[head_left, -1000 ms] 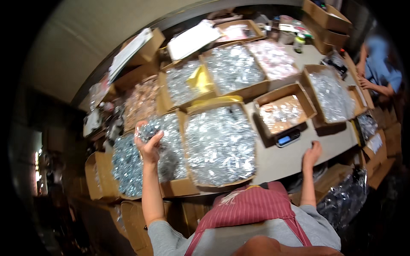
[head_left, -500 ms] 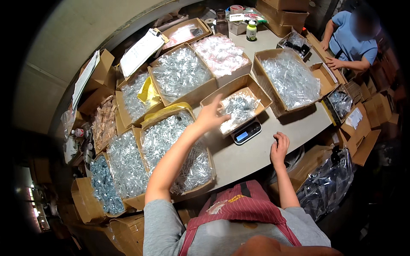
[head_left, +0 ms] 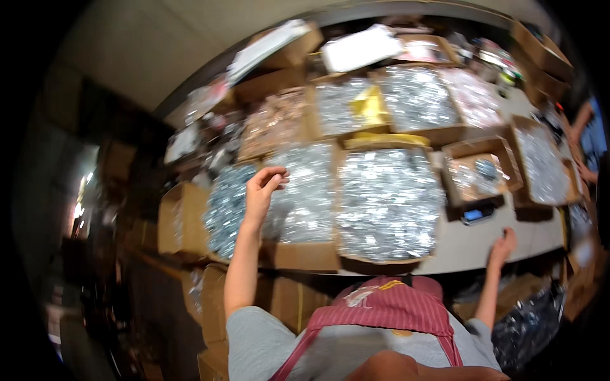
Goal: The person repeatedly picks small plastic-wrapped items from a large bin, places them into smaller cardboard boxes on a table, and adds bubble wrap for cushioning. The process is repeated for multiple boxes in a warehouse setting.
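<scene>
My left hand (head_left: 262, 190) is raised over a carton of clear packets of small parts (head_left: 302, 190), near a carton of bluish metal parts (head_left: 230, 209). Its fingers are loosely bent, the thumb is apart, and nothing shows in them. My right hand (head_left: 501, 247) hovers by the table's front edge, fingers partly stretched and holding nothing visible. Beyond it sits a small digital scale (head_left: 478, 214) with a lit display. A small open carton (head_left: 469, 195) rests on the scale, with clear packets and a bluish packet (head_left: 487, 169) inside. Motion blurs much of the view.
A large carton of shiny packets (head_left: 389, 197) stands before me. Behind are cartons with copper-coloured parts (head_left: 273, 120), silver packets (head_left: 419, 95) and pinkish packets (head_left: 471, 95). Another packet carton (head_left: 540, 162) is at right, near a co-worker's arm (head_left: 581, 120). A black bag (head_left: 530, 330) lies below the table.
The view has swung left. My left hand has left the small carton on the scale and moved left over the packet cartons. My right hand stays near the table edge.
</scene>
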A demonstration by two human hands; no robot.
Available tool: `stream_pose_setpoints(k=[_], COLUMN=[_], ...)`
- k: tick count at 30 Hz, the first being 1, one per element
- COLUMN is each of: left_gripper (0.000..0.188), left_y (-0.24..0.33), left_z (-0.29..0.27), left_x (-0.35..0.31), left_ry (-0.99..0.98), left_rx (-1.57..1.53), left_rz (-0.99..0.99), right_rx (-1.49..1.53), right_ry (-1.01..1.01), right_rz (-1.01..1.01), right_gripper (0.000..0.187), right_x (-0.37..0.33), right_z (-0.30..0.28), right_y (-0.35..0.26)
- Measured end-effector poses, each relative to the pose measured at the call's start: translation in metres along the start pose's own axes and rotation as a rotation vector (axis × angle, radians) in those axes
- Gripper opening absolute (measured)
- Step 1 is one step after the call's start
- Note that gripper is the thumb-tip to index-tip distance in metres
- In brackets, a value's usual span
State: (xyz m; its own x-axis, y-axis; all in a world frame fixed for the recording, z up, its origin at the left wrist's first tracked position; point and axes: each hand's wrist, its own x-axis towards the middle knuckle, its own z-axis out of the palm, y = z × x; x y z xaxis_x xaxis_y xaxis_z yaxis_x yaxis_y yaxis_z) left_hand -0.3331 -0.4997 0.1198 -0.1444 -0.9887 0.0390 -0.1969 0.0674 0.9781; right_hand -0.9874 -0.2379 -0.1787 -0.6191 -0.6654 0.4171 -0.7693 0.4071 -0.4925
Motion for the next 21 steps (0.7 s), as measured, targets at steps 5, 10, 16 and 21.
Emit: stream_pose_setpoints(k=[5,10,16,21], left_gripper=[0.017,0.025,0.042,0.039], left_y=[-0.021,-0.099,-0.170,-0.176], left_z=[-0.185,-0.394,-0.544,-0.558], left_x=[-0.032,-0.070,-0.100,-0.052], left_ry=[0.360,0.755,0.790,0.575], left_rx=[0.089,0.432,1.033,1.128], left_rz=[0.141,-0.104,-0.639,-0.609], right_rx=[-0.255,-0.655,-0.600,-0.109], right_ry=[0.023,0.033,-0.024,0.104], right_rz=[0.041,0.057,0.156,0.472], right_gripper=[0.044,0.040,0.043,0.050], right_x=[-0.041,-0.077,-0.112,-0.128], right_z=[0.019,0.048,0.068,0.083], right_y=[-0.029,-0.087,-0.162,-0.149])
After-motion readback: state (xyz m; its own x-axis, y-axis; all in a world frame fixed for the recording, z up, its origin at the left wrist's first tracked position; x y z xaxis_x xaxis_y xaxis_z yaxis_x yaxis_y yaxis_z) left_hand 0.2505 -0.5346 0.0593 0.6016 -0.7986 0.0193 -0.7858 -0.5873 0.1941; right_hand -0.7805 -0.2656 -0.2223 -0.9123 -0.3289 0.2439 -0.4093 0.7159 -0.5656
